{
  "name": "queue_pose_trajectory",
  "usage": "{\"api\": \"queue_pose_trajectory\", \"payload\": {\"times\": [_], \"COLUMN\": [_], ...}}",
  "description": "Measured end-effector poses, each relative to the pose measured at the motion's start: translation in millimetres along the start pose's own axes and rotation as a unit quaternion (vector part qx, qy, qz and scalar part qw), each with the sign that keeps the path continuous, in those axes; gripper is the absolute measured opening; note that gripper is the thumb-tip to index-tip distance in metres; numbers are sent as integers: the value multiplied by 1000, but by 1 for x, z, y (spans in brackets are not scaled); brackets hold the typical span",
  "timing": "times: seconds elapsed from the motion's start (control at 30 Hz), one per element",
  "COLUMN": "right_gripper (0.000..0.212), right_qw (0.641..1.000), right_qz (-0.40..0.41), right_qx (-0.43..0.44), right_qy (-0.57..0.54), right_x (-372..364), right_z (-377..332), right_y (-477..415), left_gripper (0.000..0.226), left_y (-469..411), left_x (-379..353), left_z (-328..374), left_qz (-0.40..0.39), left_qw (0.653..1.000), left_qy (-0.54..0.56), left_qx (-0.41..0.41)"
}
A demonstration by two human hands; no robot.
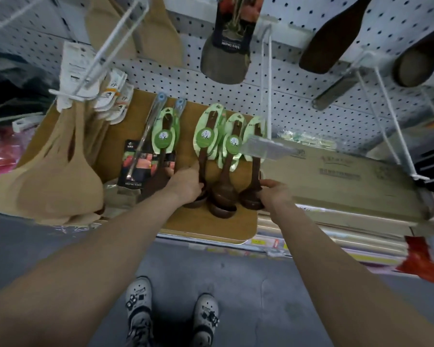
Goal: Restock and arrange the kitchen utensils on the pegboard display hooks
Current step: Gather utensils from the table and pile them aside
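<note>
Ladles [225, 176] in green cards lie side by side on brown shelf board [211, 229] under pegboard [286, 103] | left hand [186, 184] curled round left ladle [202, 159] handle | right hand [274, 194] apparently gripping right ladle [256, 169] at its bowl, blurred

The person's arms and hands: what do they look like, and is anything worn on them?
Both arms are bare, with no sleeves in view. The left hand and the right hand wear no gloves. No watch, bracelet or ring shows, though the picture is somewhat blurred.
</note>
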State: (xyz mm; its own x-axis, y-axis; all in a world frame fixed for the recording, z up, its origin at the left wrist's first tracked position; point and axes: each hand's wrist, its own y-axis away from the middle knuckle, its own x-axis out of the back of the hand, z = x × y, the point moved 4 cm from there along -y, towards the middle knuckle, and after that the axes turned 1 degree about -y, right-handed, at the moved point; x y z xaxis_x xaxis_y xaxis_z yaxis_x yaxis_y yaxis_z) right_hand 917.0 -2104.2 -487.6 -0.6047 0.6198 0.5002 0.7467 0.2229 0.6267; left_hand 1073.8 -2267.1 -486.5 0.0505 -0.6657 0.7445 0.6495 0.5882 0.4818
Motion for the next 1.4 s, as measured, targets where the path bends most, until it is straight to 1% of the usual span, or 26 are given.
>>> {"api": "queue_pose_trajectory", "payload": {"times": [0.1,0.23,0.3,0.37,0.47,0.63,0.67,0.73,0.8,0.87,0.93,1.03,1.13,1.3,1.37,1.4], "right_gripper": [41,42,46,48,45,45,45,44,38,28,24,27,31,33,34,35], "right_qw": [1000,999,1000,999,996,991,990,988,984,976,964,953,948,944,937,933], "right_qz": [-3,-5,-9,1,-7,-26,-27,-27,-8,27,47,37,13,-3,-11,-14], "right_qx": [5,11,15,43,84,130,133,140,151,165,198,240,247,265,278,285], "right_qy": [10,39,23,9,7,21,30,55,89,136,169,181,199,199,209,217], "right_x": [6,14,14,12,5,-10,-13,-17,-18,-16,-17,-17,-16,-16,-18,-19], "right_z": [5,7,8,6,-4,-24,-27,-31,-35,-37,-38,-38,-37,-35,-35,-34], "right_y": [-5,-2,-4,-9,-15,-22,-23,-24,-23,-18,-13,-9,-8,-4,0,2], "left_gripper": [57,72,80,82,80,80,78,68,56,55,55,50,43,41,45,53], "left_y": [1,-2,-3,-2,-2,-3,-3,-4,-6,-8,-8,-6,-5,-3,-2,-1], "left_x": [-3,-8,-8,-6,-3,-3,-2,-1,0,0,0,1,3,2,1,0], "left_z": [6,11,13,14,17,14,13,12,11,9,9,9,10,7,5,5], "left_qz": [1,-11,-25,-31,-32,-33,-28,-17,-7,0,1,10,24,11,0,-8], "left_qw": [1000,1000,999,999,999,999,1000,999,998,998,998,998,998,997,997,997], "left_qy": [-6,2,-9,-20,-29,-1,11,36,49,45,40,37,22,30,35,36], "left_qx": [-1,-17,-22,-28,-34,-13,-8,7,27,40,46,54,60,70,71,70]}}
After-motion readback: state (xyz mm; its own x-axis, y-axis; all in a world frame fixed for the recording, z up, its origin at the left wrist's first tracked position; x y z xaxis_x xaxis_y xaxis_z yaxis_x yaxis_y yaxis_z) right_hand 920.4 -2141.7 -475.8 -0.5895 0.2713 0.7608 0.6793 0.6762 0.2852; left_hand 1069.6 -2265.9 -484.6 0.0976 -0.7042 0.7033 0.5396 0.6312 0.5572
